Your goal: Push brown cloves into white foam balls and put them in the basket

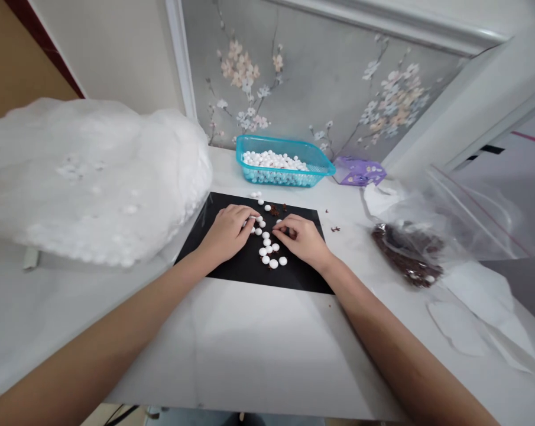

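Observation:
A black mat (232,272) lies on the white table with small, smooth white balls (273,264) gathered in its middle. My left hand (229,231) rests at the mat's left, its fingers curled and its thumb bent in at the balls; white shows between thumb and forefinger. Across from it, my right hand (303,238) has thumb and fingertips brought together over the right side of the cluster. Whatever those fingertips pinch is too small or hidden to name. Small dark brown pieces (275,210) lie by the far balls, and more brown bits show among the nearer ones.
Behind the mat stands a blue basket (311,177) of white balls, with a purple packet (362,171) beside it. A large bag of white balls (94,183) fills the left. At right lie a clear bag of brown pieces (407,254) and white paper scraps (484,296).

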`<state>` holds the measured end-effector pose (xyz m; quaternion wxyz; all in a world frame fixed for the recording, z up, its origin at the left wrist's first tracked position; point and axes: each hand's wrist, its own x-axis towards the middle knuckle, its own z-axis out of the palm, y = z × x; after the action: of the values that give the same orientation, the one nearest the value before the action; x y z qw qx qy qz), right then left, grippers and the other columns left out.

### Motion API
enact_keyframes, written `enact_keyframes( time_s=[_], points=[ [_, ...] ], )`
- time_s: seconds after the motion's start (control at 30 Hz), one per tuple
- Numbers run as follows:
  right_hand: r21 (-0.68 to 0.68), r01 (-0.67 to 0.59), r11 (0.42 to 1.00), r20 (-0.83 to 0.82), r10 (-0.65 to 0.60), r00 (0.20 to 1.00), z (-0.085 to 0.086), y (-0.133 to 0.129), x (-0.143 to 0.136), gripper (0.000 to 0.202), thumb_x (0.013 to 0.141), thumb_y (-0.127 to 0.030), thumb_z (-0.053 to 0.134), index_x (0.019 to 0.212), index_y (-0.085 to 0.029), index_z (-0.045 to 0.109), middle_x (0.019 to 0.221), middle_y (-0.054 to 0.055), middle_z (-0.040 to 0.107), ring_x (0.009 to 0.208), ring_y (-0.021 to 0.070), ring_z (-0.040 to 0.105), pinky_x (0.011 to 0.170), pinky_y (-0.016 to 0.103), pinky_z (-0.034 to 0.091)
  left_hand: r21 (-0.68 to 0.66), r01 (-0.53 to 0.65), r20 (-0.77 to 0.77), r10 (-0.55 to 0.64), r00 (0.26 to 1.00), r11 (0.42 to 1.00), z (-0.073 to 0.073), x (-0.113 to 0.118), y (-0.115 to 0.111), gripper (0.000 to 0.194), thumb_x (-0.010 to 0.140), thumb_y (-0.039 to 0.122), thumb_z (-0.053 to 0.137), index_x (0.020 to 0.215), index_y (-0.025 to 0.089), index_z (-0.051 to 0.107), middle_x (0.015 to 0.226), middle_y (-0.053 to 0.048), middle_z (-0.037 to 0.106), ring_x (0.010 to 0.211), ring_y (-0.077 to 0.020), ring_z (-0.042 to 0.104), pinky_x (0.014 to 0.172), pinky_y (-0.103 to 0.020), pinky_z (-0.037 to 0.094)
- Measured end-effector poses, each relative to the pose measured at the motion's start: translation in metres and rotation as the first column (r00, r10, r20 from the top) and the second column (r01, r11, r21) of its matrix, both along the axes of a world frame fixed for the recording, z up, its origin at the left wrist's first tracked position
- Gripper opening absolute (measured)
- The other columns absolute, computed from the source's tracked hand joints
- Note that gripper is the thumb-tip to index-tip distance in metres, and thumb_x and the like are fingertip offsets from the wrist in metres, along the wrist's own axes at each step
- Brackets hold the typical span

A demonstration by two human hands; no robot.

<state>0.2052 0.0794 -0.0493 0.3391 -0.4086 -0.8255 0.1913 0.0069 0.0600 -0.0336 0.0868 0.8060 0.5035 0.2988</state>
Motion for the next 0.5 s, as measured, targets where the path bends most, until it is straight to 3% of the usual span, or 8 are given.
enact_keyframes(
  time_s=[0.1, 0.27, 0.4, 0.5],
  points=[
    [-0.008, 0.008, 1.000, -0.035, -0.009, 0.999, -0.002, 0.002, 0.001, 0.012, 0.079, -0.022, 0.055, 0.080, -0.018, 0.066, 0.077, 0.001, 0.056, 0.052, 0.0074, 0.043, 0.053, 0.023, 0.040, -0.008, -0.011, 0.006, 0.011, 1.000, 1.000, 0.000, 0.000, 0.000, 0.024, 0.090, 0.025, 0.036, 0.097, 0.020, 0.058, 0.105, -0.003, 0.064, 0.102, -0.0202, 0.052, 0.090, -0.038, 0.036],
    [-0.034, 0.070, 0.997, -0.054, -0.071, 0.996, -0.003, 0.004, 0.002, 0.010, 0.079, -0.024, 0.055, 0.080, -0.020, 0.064, 0.108, 0.005, 0.056, 0.059, 0.0082, 0.050, 0.062, 0.027, 0.046, -0.017, -0.013, -0.009, 0.012, 1.000, 1.000, 0.000, 0.000, 0.000, 0.024, 0.090, 0.025, 0.036, 0.097, 0.020, 0.058, 0.104, -0.003, 0.064, 0.101, -0.0208, 0.053, 0.088, -0.038, 0.037],
    [0.016, 0.055, 0.998, 0.029, -0.055, 0.998, 0.001, 0.000, -0.002, 0.013, 0.081, -0.021, 0.052, 0.078, -0.021, 0.064, 0.086, 0.004, 0.064, 0.080, 0.0168, 0.055, 0.077, 0.033, 0.044, 0.002, -0.015, -0.011, 0.015, 1.000, 1.000, 0.000, -0.001, -0.001, 0.023, 0.090, 0.025, 0.036, 0.096, 0.020, 0.058, 0.103, -0.003, 0.064, 0.100, -0.0203, 0.053, 0.088, -0.037, 0.036],
    [-0.112, 0.084, 0.990, -0.206, -0.106, 0.973, 0.004, -0.005, -0.009, 0.011, 0.080, -0.027, 0.055, 0.078, -0.020, 0.064, 0.081, 0.003, 0.064, 0.076, 0.0161, 0.056, 0.072, 0.031, 0.045, 0.059, -0.010, -0.006, 0.010, 1.000, 0.998, 0.002, 0.001, -0.003, 0.023, 0.090, 0.024, 0.037, 0.096, 0.020, 0.058, 0.102, -0.003, 0.064, 0.099, -0.0193, 0.054, 0.087, -0.035, 0.037]
  ],
)
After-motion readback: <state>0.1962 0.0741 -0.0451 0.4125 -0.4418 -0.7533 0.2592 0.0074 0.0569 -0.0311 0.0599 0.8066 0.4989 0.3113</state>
